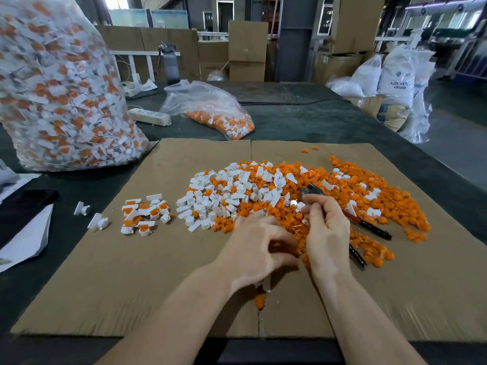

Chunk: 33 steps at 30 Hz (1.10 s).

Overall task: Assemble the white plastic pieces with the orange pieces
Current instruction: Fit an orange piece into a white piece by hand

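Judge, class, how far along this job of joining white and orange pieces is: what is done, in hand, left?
Done: a small cluster of joined pieces lies left of the pile, and a big bag holds many more. In hand: the left hand pinches an orange piece; the right hand curls round something small, unclear. Left: most of it, the mixed loose pile on the cardboard.

— What's showing at the top of the frame?
— Brown cardboard boxes [247, 40] are standing stacked at top centre, beside a dark steel pillar [295, 35].
— And on the right?
— White sacks [398, 72] are leaning together on the grey floor [458, 122]. Daylight is coming through a window [116, 2] at upper left.
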### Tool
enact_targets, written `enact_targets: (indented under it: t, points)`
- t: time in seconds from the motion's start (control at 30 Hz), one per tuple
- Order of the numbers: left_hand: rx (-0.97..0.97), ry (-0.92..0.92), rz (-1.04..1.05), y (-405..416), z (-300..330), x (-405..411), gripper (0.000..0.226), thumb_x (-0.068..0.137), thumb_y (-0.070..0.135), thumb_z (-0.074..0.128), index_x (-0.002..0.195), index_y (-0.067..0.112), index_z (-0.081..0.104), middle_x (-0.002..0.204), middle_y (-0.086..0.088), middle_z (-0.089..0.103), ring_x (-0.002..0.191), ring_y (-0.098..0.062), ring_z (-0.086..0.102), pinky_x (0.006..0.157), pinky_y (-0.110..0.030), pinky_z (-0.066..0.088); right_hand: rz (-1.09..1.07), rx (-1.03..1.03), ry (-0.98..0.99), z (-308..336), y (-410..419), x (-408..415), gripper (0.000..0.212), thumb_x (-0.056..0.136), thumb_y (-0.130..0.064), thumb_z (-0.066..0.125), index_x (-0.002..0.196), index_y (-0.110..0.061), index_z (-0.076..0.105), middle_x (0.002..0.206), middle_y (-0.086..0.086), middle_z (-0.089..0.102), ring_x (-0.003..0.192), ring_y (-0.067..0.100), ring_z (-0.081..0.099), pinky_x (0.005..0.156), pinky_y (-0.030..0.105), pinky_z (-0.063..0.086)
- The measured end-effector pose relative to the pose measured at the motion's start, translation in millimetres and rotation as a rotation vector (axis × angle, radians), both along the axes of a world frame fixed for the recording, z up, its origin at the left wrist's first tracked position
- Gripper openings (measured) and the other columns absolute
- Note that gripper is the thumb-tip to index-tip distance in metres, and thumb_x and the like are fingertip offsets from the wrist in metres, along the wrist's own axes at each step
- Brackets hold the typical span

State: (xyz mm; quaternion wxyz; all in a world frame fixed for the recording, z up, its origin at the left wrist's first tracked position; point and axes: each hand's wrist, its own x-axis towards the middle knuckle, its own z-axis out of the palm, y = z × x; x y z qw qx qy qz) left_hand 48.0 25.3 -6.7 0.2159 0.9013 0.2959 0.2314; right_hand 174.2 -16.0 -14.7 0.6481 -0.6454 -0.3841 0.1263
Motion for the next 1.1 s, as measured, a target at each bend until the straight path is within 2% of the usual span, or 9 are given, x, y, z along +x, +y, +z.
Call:
enact_targets:
  t: [0.13,0.33,0.4,0.5,0.6,0.77,0.87,0.93,1.1]
  points:
    - [0.077,0.077,-0.022,-6.4,-0.7,14.5,0.033,0.076,0.058,0.064,0.100,0.035,0.068,0.085,0.023,0.043,0.085,-0.007,0.027,0.076,-0.029,0.014,0.029,0.005,0.055,-0.3,1.2,-0.1,0.033,0.099,-0.010,0.036,0.089,-0.033,0.058,0.087,-0.006,0.061,0.082,0.003,0.055,0.078,0.024,0.046]
    - [0.130,0.129,-0.019,-6.5,2.1,23.1,0.028,0.080,0.053,0.062,0.098,0.031,0.066,0.083,0.019,0.040,0.084,-0.005,0.023,0.076,-0.029,0.010,0.097,0.044,0.110,-0.6,1.3,1.4,0.033,0.099,-0.008,0.036,0.091,-0.028,0.061,0.082,-0.005,0.060,0.073,0.000,0.054,0.070,0.015,0.047]
    - [0.189,0.162,-0.010,-5.3,2.3,24.9,0.024,0.085,0.049,0.058,0.099,0.031,0.066,0.086,0.017,0.045,0.084,-0.007,0.024,0.077,-0.030,0.012,0.115,0.057,0.113,0.1,0.6,0.7,0.033,0.098,-0.007,0.037,0.090,-0.027,0.061,0.081,-0.006,0.060,0.073,-0.002,0.055,0.069,0.013,0.047]
    - [0.198,0.160,0.050,-2.3,0.4,24.3,0.020,0.091,0.043,0.052,0.100,0.031,0.066,0.096,0.013,0.058,0.089,-0.009,0.031,0.083,-0.032,0.017,0.121,0.044,0.073,-0.3,-1.4,-1.7,0.032,0.097,-0.006,0.040,0.092,-0.029,0.060,0.088,-0.012,0.061,0.086,-0.006,0.056,0.078,0.017,0.047]
    - [0.118,0.084,0.145,2.0,1.1,22.0,0.020,0.092,0.042,0.050,0.098,0.030,0.066,0.097,0.012,0.058,0.097,-0.012,0.039,0.091,-0.035,0.024,0.118,0.017,-0.046,-1.3,-3.8,-3.9,0.034,0.093,0.000,0.045,0.093,-0.031,0.059,0.096,-0.015,0.061,0.096,-0.004,0.055,0.085,0.018,0.045]
    - [-0.239,-0.223,0.291,13.2,8.5,14.1,0.014,0.090,0.034,0.058,0.091,0.025,0.069,0.089,0.010,0.064,0.094,-0.013,0.056,0.097,-0.047,0.037,0.134,-0.033,-0.426,-4.4,-3.9,-8.7,0.031,0.080,0.006,0.058,0.096,-0.019,0.065,0.095,-0.006,0.061,0.097,0.008,0.054,0.088,0.012,0.039]
    - [-0.322,-0.268,0.286,15.7,10.8,8.0,0.019,0.092,0.031,0.057,0.094,0.020,0.072,0.086,0.006,0.067,0.086,-0.010,0.058,0.086,-0.035,0.042,0.142,-0.009,-0.542,-5.2,-3.6,-12.2,0.023,0.081,-0.002,0.066,0.102,-0.013,0.068,0.094,-0.004,0.062,0.093,0.010,0.057,0.086,0.018,0.044]
    - [-0.352,-0.268,0.256,15.9,10.9,5.2,0.023,0.094,0.030,0.054,0.097,0.020,0.073,0.086,0.005,0.067,0.085,-0.009,0.059,0.077,-0.027,0.044,0.137,-0.015,-0.558,-5.6,-3.2,-12.7,0.020,0.083,-0.005,0.066,0.102,-0.011,0.068,0.093,-0.004,0.062,0.090,0.008,0.057,0.084,0.012,0.043]
    - [-0.248,-0.242,0.272,16.6,4.4,-10.0,0.014,0.092,0.028,0.057,0.098,0.028,0.070,0.090,0.019,0.063,0.089,0.002,0.055,0.076,-0.008,0.038,0.071,-0.022,-0.550,-5.8,-2.9,-11.2,0.015,0.085,-0.007,0.065,0.099,-0.010,0.069,0.089,-0.005,0.060,0.086,0.005,0.055,0.082,0.002,0.038]
